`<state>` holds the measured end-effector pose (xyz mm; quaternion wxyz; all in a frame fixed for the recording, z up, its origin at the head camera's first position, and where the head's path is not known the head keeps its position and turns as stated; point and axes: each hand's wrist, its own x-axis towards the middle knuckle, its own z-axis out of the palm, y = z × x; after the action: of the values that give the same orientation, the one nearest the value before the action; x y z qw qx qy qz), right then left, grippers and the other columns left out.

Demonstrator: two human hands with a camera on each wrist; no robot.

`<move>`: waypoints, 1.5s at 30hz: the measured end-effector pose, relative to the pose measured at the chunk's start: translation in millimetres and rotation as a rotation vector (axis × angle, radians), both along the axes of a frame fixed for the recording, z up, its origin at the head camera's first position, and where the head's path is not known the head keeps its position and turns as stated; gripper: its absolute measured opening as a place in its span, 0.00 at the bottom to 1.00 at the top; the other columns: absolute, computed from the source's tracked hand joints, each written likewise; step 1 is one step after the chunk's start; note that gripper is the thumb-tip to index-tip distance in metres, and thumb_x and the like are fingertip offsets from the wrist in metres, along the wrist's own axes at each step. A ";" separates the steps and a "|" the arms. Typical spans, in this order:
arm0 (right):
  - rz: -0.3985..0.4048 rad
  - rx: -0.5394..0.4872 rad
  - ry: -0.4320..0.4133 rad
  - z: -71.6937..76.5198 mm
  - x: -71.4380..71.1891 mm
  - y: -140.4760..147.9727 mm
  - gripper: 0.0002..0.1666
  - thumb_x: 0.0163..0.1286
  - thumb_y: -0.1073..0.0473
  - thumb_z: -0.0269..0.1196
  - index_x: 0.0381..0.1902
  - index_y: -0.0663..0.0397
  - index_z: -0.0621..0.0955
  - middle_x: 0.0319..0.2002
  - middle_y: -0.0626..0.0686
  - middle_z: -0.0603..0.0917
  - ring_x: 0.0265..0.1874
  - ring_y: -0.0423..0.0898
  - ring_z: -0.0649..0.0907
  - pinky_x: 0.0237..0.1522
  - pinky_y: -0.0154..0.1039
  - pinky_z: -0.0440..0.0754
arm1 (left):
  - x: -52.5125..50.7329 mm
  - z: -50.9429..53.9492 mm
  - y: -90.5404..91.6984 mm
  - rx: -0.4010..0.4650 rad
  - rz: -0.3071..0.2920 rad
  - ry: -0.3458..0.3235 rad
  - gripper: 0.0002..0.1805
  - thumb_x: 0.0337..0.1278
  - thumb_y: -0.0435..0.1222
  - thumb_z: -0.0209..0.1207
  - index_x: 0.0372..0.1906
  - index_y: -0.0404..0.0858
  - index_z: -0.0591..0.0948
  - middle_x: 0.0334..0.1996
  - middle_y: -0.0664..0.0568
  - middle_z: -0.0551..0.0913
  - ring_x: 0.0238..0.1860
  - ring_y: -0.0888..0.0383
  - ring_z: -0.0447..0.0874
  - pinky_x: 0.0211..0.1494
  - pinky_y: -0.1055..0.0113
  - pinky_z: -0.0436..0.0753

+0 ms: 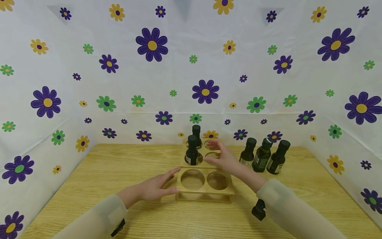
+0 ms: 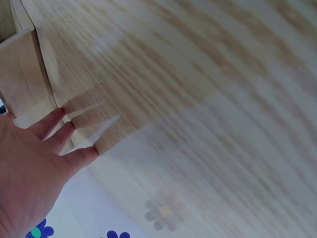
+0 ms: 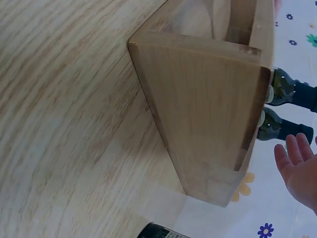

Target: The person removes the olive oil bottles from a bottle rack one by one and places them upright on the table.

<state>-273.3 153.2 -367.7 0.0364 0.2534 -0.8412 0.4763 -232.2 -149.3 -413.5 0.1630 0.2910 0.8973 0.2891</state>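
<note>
A stepped wooden bottle rack (image 1: 206,190) with round holes stands on the table. Two dark bottles are in its left-hand holes on the raised back part, a nearer one (image 1: 192,152) and a farther one (image 1: 196,134). My left hand (image 1: 153,188) is beside the rack's left side, fingers extended; in the left wrist view its fingertips (image 2: 59,113) rest low by the rack's base. Over the rack's right-hand back holes hovers my right hand (image 1: 222,157), its thumb and fingers apart with nothing between them. The right wrist view shows this hand (image 3: 302,173) near the bottle necks.
To the right of the rack, three dark bottles stand on the table: one with a pale label (image 1: 247,153), a middle one (image 1: 262,156) and a right one (image 1: 278,157). A flower-patterned white cloth (image 1: 179,73) encloses the wood-grain table (image 1: 134,159) at the back and sides.
</note>
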 end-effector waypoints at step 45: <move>0.082 0.253 -0.052 -7.6 -35.8 -44.8 0.37 0.63 0.56 0.70 0.65 0.60 0.66 0.56 0.60 0.78 0.57 0.55 0.77 0.59 0.53 0.72 | 0.0 -1.3 -1.8 -0.014 0.010 -0.006 0.41 0.65 0.62 0.49 0.77 0.63 0.45 0.69 0.40 0.65 0.69 0.45 0.62 0.68 0.43 0.61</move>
<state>-309.1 108.4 -375.3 -0.0370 0.2775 -0.8842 0.3740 -232.2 -151.1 -414.8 0.1663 0.2843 0.9002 0.2847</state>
